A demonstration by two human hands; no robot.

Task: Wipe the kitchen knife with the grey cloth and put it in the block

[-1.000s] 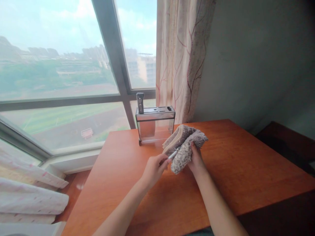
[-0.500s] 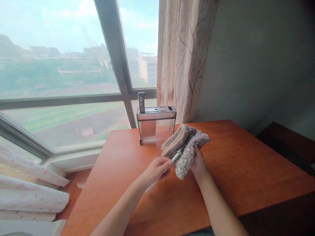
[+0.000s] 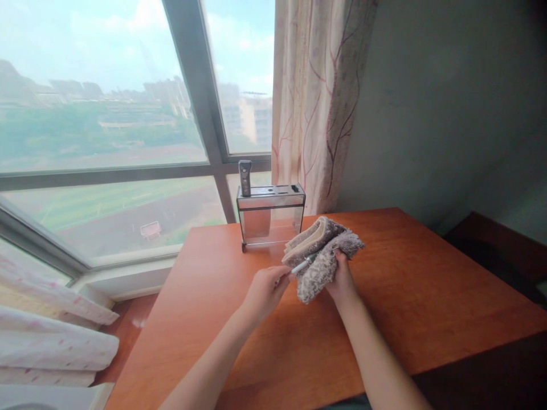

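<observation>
My left hand [image 3: 264,291] is closed, thumb and fingers pinching a slim silver tool [image 3: 302,265] by its thin metal shaft. Its dark handle end runs into the fold of a fluffy grey-brown cloth [image 3: 318,279] with a beige backing. Whether the metal part is a blade or a rod I cannot tell. Gripping the cloth from the right side is my right hand [image 3: 342,278], its thumb pressed on top. Both hands are above the table. Just behind the cloth stands a clear knife block [image 3: 273,225] with one dark-handled knife [image 3: 245,177] upright at its left end.
The brown wooden table [image 3: 410,285] stretches out on both sides. Large windows [image 3: 106,216] rise beyond its left and back edges. A patterned curtain [image 3: 311,102] hangs behind the block, next to a grey wall [image 3: 436,114].
My left hand has shifted slightly up and left, and the lower end of the silver shaft no longer shows beneath it. The cloth has closed further around the dark handle.
</observation>
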